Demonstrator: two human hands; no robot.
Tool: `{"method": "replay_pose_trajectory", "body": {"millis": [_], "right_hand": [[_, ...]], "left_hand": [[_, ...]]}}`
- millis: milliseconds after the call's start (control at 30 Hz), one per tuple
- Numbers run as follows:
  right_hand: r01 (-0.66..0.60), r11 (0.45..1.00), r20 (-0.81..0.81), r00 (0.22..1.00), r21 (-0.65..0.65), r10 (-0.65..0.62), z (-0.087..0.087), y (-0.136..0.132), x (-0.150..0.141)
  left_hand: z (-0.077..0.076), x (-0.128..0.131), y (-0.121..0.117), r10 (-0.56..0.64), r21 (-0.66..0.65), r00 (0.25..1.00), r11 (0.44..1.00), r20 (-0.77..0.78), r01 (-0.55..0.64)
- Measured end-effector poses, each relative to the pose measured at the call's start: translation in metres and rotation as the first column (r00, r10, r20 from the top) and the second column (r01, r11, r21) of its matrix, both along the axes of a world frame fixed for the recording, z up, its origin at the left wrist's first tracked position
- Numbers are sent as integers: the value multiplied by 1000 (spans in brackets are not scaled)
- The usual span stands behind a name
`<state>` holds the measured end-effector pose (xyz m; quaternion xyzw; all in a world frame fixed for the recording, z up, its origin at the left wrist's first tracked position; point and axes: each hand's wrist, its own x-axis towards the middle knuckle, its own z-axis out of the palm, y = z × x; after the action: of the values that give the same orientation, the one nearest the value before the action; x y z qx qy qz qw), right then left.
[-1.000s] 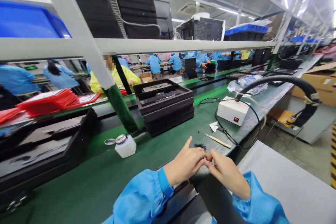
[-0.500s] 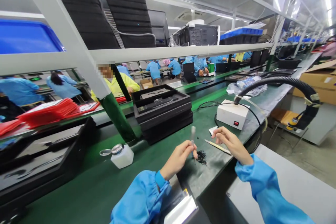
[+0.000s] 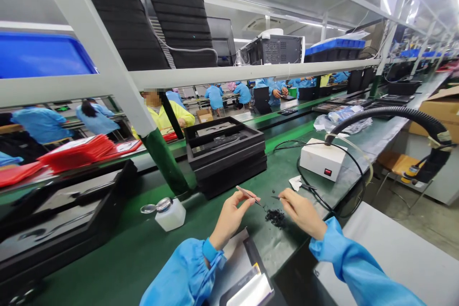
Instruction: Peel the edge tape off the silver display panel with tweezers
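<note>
My left hand [image 3: 229,211] pinches a thin, pale, narrow strip [image 3: 247,193] between thumb and fingers, held slanting above the bench. Opposite it, my right hand [image 3: 301,211] is closed on a slim pointed tool [image 3: 275,197]. Its dark tip points left towards the strip, a small gap apart; the handle is hidden in my fingers, so I cannot tell whether it is a knife or tweezers. Below and between both hands lies a pile of small black bits [image 3: 275,217] on the green bench top [image 3: 283,246]. A flat device with a silvery block [image 3: 249,291] sits beneath my left forearm.
A white bottle [image 3: 170,215] with a metal lid flipped up stands left of my hands. Behind are stacked black trays [image 3: 227,153]. A white box [image 3: 322,158] with a black hose [image 3: 390,112] and cables stands at right. Co-workers [image 3: 167,114] sit across the line.
My hands were together a second ago, then parted. My right hand reached to the yellowish pointed tool on the bench and took it, then came back left. My left hand tilted the strip over.
</note>
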<state>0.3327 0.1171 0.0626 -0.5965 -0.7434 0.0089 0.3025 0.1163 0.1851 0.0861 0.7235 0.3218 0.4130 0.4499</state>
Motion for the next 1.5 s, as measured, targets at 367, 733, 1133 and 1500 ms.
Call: {"method": "replay_pose_trajectory", "body": {"millis": [367,733,1133,1500], "right_hand": [[-57,989,-23,998,135,61,3,-12,-29],[-103,973,105,991,208,82,1,-2,-32],[-52,987,152,988,152,29,-12,-12,-10],[23,993,55,998,-118,-17,0,13,-15]], "left_hand": [[9,3,-10,-10,145,998,989,-62,19],[9,8,-19,80,258,997,963,3,-78],[43,-15,-17,247,284,910,894,332,-346],[68,-40,-59,154,620,964,784,-216,14]]}}
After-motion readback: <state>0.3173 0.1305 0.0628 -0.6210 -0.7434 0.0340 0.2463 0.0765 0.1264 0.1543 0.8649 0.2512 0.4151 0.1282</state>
